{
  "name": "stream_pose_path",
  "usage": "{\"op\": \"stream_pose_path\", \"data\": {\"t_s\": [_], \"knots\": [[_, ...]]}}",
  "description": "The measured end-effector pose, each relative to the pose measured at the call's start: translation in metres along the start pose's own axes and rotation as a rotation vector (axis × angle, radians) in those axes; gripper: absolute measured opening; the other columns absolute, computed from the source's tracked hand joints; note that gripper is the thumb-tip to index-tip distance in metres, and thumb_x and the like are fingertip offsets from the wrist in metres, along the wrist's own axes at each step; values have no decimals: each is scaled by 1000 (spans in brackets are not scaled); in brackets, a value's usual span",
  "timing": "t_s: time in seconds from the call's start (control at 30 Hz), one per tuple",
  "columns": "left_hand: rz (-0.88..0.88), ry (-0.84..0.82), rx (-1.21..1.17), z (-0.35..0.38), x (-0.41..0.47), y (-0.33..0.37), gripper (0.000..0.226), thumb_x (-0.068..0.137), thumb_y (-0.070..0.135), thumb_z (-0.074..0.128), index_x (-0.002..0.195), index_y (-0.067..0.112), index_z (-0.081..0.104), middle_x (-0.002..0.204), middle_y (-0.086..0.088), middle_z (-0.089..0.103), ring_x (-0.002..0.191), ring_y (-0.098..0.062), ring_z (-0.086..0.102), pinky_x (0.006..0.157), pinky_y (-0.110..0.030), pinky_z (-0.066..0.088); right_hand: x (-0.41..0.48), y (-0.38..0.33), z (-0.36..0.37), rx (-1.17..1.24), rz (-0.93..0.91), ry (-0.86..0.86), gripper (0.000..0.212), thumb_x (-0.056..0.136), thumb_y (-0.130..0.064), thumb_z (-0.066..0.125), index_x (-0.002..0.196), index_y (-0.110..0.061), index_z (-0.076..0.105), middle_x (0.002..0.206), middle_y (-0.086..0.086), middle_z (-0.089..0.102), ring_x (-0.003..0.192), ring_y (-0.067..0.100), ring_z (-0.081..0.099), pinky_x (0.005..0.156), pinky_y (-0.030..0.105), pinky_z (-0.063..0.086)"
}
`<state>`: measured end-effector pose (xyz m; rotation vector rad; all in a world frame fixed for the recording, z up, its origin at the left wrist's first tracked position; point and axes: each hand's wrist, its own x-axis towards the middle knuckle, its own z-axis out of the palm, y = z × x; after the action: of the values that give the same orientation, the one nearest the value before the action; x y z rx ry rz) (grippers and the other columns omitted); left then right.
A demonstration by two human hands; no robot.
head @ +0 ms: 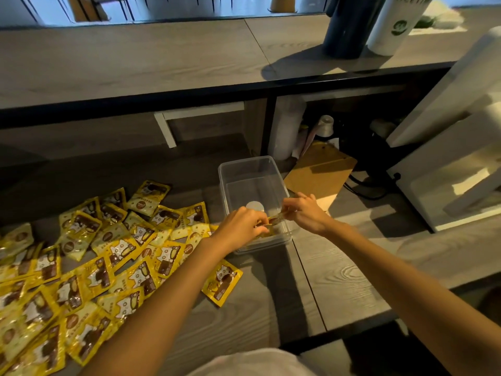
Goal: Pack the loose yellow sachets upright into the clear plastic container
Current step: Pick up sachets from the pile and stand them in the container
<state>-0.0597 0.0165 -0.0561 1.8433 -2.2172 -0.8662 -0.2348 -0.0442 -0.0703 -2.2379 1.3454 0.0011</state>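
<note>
Early stage, we judge: our left hand [240,226] and right hand [305,213] each pinch held sachets [273,221] between them, low at near end of clear container [245,162]; beyond fingertips it looks bare; loose sachets [95,267] sprawl left of fingers, unpacked

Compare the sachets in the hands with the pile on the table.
The held sachets stand on edge at the near end of the clear container, pinched by the left hand and right hand; the pile lies flat and overlapping on the table, left of it. The held sachets are few, the pile many. Both are yellow.
</note>
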Motion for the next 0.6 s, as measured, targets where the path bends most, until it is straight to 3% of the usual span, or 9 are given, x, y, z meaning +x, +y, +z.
{"op": "stream_pose_path", "data": {"t_s": [0.17, 0.23, 0.37, 0.5, 0.6], "knots": [[-18, -36, -151, 9, 1, -1, 33, 89, 18, 59, 117, 16, 42, 105, -6, 62, 90, -20, 60, 83, -38, 53, -9, 4, 4, -3, 3, -3, 19, 89, -7, 49, 103, -8, 63, 136, 7, 49, 136, 19, 30, 110, 35, 15], [-10, -67, -157, 10, 2, -2, 37, 89, 20, 59, 124, 16, 47, 108, -5, 62, 89, -15, 57, 83, -34, 52, -11, 0, 4, -131, -44, -25, 23, 87, -13, 50, 108, -11, 62, 130, 7, 55, 135, 20, 33, 112, 36, 13], [-3, -134, -114, 7, 3, 0, 27, 88, 24, 61, 112, 11, 62, 110, -8, 61, 95, -18, 56, 81, -33, 47, -13, -10, 3, -288, -137, -118, 34, 90, -20, 47, 122, -22, 58, 126, 6, 59, 131, 22, 37, 114, 42, 11], [-19, -269, 7, 6, 3, -3, 20, 90, 24, 58, 104, 9, 61, 95, -7, 56, 85, -17, 50, 65, -25, 38, -15, -10, 0, -289, -151, -180, 30, 97, -23, 41, 119, -19, 62, 122, 8, 63, 122, 25, 48, 113, 44, 17], [-21, -328, 82, 3, 2, -1, 23, 92, 24, 55, 106, 6, 57, 103, -13, 54, 96, -25, 51, 70, -28, 34, -18, -5, -3, -341, -176, -146, 30, 98, -24, 40, 120, -18, 60, 118, 8, 65, 117, 26, 51, 111, 41, 22]]}}
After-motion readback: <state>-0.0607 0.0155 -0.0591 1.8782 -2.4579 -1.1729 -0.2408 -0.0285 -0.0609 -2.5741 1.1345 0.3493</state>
